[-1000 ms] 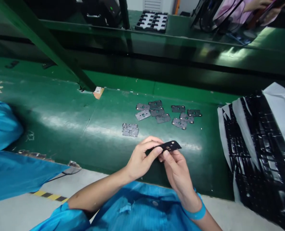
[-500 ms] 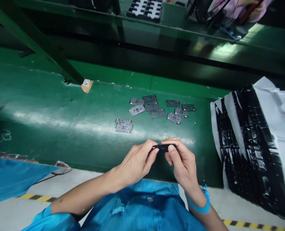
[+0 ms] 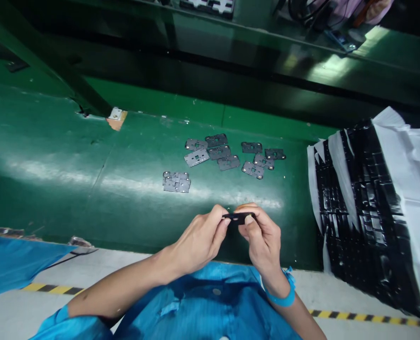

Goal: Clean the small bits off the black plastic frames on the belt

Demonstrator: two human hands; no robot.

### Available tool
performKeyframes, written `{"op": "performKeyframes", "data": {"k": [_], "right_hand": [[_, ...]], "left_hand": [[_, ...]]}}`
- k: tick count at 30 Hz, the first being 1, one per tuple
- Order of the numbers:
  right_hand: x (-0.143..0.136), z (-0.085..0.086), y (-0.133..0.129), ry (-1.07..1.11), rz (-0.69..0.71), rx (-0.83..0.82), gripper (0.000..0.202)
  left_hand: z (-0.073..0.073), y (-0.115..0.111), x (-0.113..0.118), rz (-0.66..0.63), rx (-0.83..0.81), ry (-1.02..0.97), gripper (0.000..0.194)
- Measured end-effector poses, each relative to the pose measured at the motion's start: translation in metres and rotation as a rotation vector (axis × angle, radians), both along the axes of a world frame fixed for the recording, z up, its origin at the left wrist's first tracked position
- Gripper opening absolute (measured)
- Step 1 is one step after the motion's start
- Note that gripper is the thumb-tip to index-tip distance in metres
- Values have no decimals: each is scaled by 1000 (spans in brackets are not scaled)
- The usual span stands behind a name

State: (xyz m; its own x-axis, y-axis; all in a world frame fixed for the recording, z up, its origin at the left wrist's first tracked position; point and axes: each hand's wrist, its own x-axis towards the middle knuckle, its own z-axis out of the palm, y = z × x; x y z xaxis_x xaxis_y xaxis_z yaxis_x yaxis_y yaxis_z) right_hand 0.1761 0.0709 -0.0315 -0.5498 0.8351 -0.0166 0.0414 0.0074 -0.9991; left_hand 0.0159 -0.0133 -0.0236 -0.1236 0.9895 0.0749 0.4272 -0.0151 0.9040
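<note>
A thin black plate (image 3: 238,217) is held edge-on between both hands above the front part of the green table (image 3: 142,208). My left hand (image 3: 201,238) pinches its left end between thumb and fingers. My right hand (image 3: 262,236) grips the right end, thumb pressed on its near side. Beyond the hands, several dark flat plates with cutouts (image 3: 219,152) lie in a loose group, and more (image 3: 252,170) lie to their right. A small overlapping pile of grey plates (image 3: 176,182) rests to the left, nearer me.
Black-wrapped stack with white sheets (image 3: 365,212) stands at the right. A green post (image 3: 71,85) meets the table at back left. A raised shelf (image 3: 259,40) crosses the back, carrying a white-and-black tray (image 3: 210,6). A person's pink sleeve (image 3: 376,14) shows at top right.
The view has shifted, so the table items appear slightly lower-left or higher in the picture. Both hands still hold the black plate, which appears tilted slightly differently.
</note>
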Motion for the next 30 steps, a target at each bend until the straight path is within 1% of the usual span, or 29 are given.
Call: {"op": "performKeyframes", "data": {"k": [4,9,11,13,15,17,20,24,26,30], "right_hand": [[4,-1,2,-43,2,6,25],[11,2,13,-34,144,-29,21],[12,3,17,-45,165,-1,20],[9,4,17,-74,146,49,21],[5,4,14,-79,126,89,20],[0,2,9,-59,106,125,19],[-5,-2,3,-39,84,179,20],[-6,-8,-1,-47,66,227,21],[-5,-10,-2,-51,63,220,21],[-4,-11,-4,-61,48,154,20]], "left_hand": [[-2,3,0,1,-11,-13,14],[-3,6,-7,-10,-51,-23,11],[-1,7,-10,-24,-64,-74,11],[-1,8,-12,-11,-66,-169,18],[-3,8,-12,38,-64,-264,25],[-7,9,-10,94,-58,-308,29],[-15,11,-8,145,-35,-307,30],[-23,13,-7,171,3,-306,30],[-24,14,-7,174,4,-302,29],[-20,14,-8,159,-16,-290,26]]}}
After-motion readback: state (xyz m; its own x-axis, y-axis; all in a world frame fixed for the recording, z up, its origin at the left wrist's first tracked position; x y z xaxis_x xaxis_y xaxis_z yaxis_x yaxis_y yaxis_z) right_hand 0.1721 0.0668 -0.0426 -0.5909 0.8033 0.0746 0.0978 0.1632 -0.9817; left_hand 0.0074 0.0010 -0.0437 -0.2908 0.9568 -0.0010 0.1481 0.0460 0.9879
